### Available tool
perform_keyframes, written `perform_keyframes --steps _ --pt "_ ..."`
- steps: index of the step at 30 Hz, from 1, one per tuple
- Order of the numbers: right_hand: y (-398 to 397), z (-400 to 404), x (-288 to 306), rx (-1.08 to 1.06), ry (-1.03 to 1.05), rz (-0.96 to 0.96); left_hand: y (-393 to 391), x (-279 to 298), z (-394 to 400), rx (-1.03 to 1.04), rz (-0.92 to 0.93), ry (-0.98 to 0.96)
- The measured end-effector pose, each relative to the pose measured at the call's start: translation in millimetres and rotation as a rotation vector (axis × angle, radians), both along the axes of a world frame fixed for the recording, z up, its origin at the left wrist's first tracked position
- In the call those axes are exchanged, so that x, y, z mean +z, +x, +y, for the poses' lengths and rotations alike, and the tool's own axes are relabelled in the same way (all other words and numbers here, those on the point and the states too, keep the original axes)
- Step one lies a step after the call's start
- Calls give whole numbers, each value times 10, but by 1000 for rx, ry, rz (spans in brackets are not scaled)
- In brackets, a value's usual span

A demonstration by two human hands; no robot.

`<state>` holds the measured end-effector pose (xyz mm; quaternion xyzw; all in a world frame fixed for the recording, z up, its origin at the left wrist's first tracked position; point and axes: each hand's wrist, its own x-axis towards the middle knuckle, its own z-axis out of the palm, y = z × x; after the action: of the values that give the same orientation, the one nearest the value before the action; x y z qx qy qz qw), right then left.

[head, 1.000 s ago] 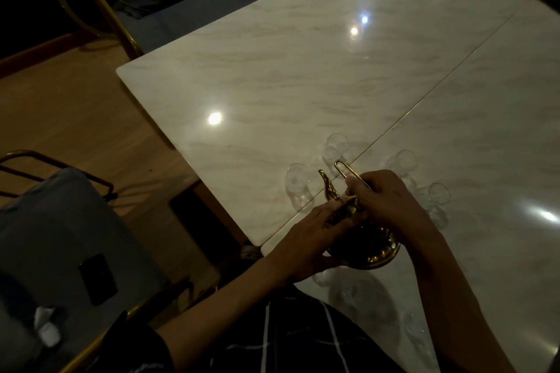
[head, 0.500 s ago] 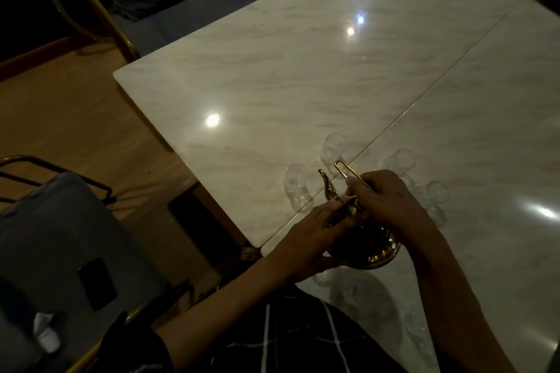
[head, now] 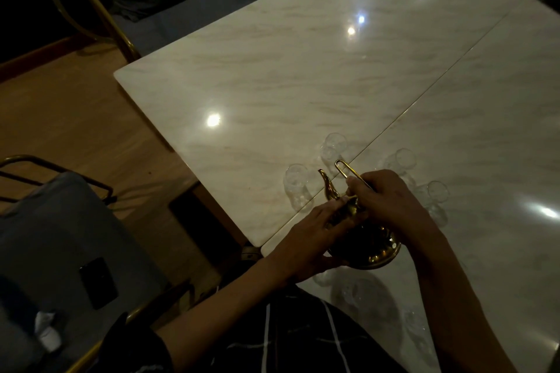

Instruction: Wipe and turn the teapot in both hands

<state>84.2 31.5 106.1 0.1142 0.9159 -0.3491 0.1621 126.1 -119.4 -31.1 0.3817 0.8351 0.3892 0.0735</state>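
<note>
A brass teapot [head: 380, 254] with a curved spout and a tall looped handle stands near the front edge of the pale marble table [head: 303, 76]. My left hand [head: 306, 239] rests against the pot's left side, fingers straight and reaching its top. My right hand [head: 385, 200] curls over the pot's top and pinches something small there; what it pinches is hidden by the fingers. Several small clear glasses [head: 297, 188] stand round the pot.
A grey cushioned chair [head: 54, 251] with a dark phone [head: 98, 281] on its seat stands at the left. Another gold-framed chair [head: 100, 9] sits at the table's far left corner. More glasses [head: 357, 291] stand near my body. Wooden floor lies left of the table.
Both hands stay on the teapot in the same hold. Only the camera view has shifted slightly.
</note>
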Motion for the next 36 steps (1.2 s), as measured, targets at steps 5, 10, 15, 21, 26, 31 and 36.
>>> perform_keyframes --steps 5,10,15,21,26,31,36 --pt "-7 7 -3 12 -13 -1 8 10 2 5 -11 -6" --pt "-22 7 -40 13 -30 -4 12 -14 -10 16 -22 -13" --pt "-29 8 -98 7 -39 -8 12 -55 -8 11 -21 -13" --pt "-43 -2 -165 -11 -37 -15 -6 -98 -18 -4 -39 -38" --pt "-69 -19 -206 -18 -38 -29 -24 -109 -49 -13 -51 -26" --pt "-81 -33 -267 -40 -61 -38 -52 -111 -74 -13 -57 -33" --pt "-70 -42 -320 -71 -93 -33 -105 -142 -103 -25 -18 -33"
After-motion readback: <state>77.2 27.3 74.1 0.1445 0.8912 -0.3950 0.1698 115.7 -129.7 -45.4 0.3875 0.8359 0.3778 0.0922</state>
